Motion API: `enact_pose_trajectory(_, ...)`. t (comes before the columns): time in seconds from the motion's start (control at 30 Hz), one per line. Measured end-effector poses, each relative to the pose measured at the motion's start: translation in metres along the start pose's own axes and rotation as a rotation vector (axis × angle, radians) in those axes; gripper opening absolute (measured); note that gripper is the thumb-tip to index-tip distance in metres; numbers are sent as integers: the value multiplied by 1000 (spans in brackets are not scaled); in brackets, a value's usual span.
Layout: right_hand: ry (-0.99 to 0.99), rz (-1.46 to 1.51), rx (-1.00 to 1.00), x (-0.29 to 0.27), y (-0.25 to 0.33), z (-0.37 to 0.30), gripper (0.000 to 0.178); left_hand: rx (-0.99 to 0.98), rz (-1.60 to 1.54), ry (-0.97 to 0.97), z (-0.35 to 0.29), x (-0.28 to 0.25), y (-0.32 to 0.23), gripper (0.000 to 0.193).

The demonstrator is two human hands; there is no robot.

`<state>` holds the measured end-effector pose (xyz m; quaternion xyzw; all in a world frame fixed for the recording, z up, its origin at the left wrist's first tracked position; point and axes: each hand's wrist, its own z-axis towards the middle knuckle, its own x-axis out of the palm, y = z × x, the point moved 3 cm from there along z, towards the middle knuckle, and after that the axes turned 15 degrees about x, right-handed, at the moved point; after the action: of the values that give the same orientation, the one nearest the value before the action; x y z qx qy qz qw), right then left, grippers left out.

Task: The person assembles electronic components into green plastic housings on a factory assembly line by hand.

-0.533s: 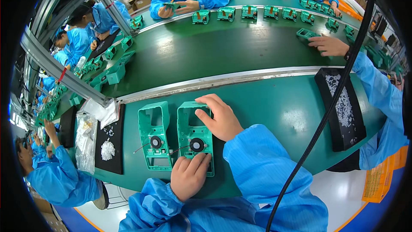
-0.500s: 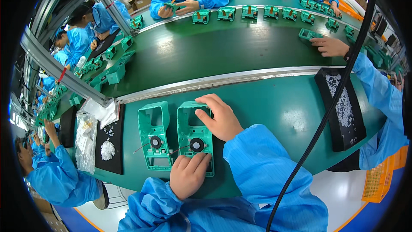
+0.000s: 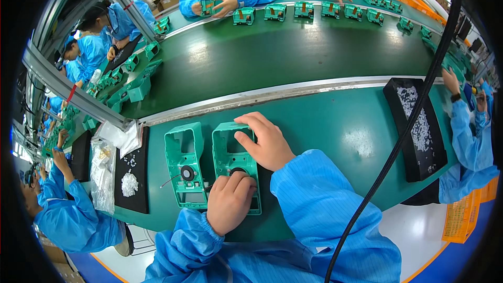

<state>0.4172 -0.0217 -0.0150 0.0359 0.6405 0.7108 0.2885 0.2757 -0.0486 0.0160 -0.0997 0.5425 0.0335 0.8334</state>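
Bare green bench [image 3: 335, 120] open from 1 to 3 o'clock of right hand [image 3: 267, 141]. Black tray [image 3: 416, 126] blocks farther at 3. Second green housing [image 3: 184, 162] crowds 9 o'clock of left hand [image 3: 229, 202]; black mat [image 3: 133, 173] beyond.

the green desk [image 3: 335, 126] carries two green plastic housings [image 3: 184, 165] side by side near its front edge. left of them lie a black tray [image 3: 137, 199] of white bits and a clear bag [image 3: 102, 173]. another black tray [image 3: 416, 126] lies well apart at the right.
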Motion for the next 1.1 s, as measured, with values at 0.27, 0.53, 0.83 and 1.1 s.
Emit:
enact_pose_trajectory(0.27,13,23,27,1,-1,0,26,11,12,-10,-3,4,-1,17)
enact_pose_trajectory(0.53,-3,9,10,0,-1,0,25,93,124,42,-2,4,-3,13)
enact_pose_trajectory(0.83,-14,6,6,2,1,-1,25,-107,-51,45,4,2,-3,9)
enact_pose_trajectory(1.1,13,63,56,3,-2,-3,25,-310,-409,-32,2,-3,8,7)
